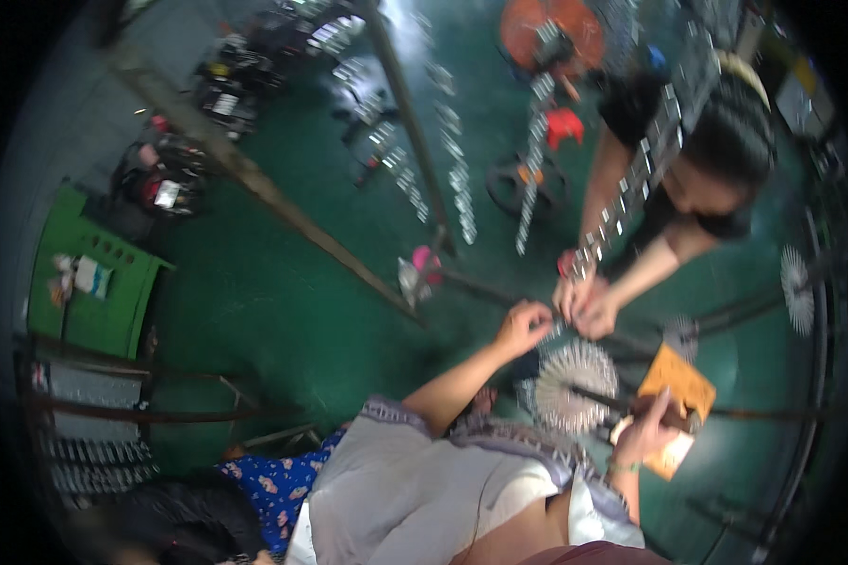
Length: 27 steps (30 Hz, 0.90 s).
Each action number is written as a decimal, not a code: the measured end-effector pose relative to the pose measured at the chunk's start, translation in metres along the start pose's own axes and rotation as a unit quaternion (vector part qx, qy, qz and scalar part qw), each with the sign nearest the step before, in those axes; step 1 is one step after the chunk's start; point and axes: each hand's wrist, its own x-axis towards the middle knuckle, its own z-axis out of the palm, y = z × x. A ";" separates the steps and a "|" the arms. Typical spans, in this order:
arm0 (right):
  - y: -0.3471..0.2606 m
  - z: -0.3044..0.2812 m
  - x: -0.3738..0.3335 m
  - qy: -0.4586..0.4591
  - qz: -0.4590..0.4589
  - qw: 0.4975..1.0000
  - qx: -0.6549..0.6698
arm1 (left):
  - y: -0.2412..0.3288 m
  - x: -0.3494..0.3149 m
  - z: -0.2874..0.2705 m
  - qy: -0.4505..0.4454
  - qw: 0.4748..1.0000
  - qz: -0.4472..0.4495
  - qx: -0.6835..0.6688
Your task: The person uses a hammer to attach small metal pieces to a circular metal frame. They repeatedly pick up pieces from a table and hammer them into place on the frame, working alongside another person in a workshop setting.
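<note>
My left hand [523, 330] reaches forward, its fingers curled toward the thumb beside some small shiny metal pieces [557, 330]; blur hides what they grip. Just past it are the hands [586, 306] of a person bent over from the far right, close together near the same pieces. Below them stands a round fan of pale, thin strips [577, 386] on a dark bar [605, 397]. To its right, my right hand [643, 435] has its fingers apart over an orange-yellow box or board [680, 379] with a dark middle.
Chains of shiny metal pieces [457, 169] hang ahead. Dark bars [283, 202] cross the space. A green table [92, 254] stands left, and an orange round fan [552, 33] far ahead. Someone in blue floral cloth [278, 490] is close on my left.
</note>
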 end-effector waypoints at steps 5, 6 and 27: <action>-0.005 0.012 0.000 -0.014 0.011 0.998 0.067 | 0.109 0.039 -0.155 -0.127 0.988 0.051 0.066; -0.004 0.012 0.000 -0.008 0.021 0.998 0.053 | 0.137 0.052 -0.186 -0.086 0.987 0.097 0.100; -0.014 0.019 0.000 0.000 -0.002 0.999 0.040 | 0.316 0.299 -0.477 -0.046 0.967 0.211 -0.135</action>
